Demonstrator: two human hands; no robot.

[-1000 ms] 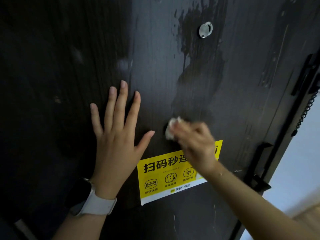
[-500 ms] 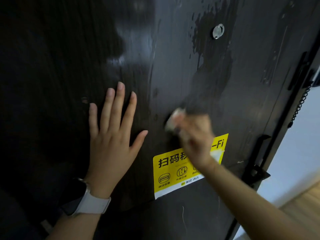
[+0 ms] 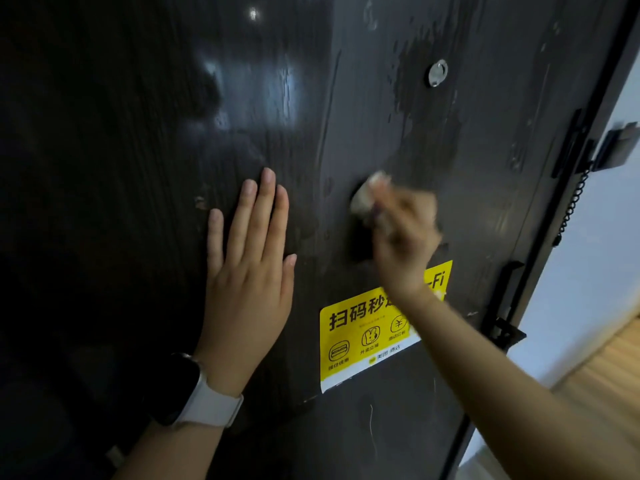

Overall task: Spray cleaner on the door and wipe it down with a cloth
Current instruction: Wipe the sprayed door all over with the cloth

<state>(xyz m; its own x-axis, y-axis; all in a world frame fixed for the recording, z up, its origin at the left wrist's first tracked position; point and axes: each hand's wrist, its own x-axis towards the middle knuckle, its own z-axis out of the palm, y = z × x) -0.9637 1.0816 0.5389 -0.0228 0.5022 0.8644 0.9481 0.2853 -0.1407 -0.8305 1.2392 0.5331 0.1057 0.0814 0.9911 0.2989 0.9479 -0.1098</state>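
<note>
Dark wood-grain door (image 3: 346, 116), filling most of the view, with wet streaks and a darker damp patch showing below the peephole (image 3: 438, 73). A small pale cloth (image 3: 363, 199) is being pressed against the door face below and left of the peephole, just above the yellow sticker (image 3: 360, 334). The cloth is being gripped by the right hand (image 3: 405, 237), whose fingers (image 3: 384, 211) are being curled round it; hand and cloth are being rendered blurred. The right forearm is being extended from the lower right edge and is crossing the upper right part of the sticker. The left hand (image 3: 249, 275) is being laid flat on the door to the left of the cloth and well apart from it, its fingers (image 3: 266, 206) being held straight and close together, pointing upward, with nothing being grasped. A smartwatch (image 3: 194, 393) with a dark face and a pale strap is being worn on the left wrist. At the door's right edge, a black latch (image 3: 505, 327) and a black coiled chain (image 3: 571, 206) are being shown; beyond them, a pale wall (image 3: 595, 271) and a strip of wooden floor (image 3: 609, 368).
</note>
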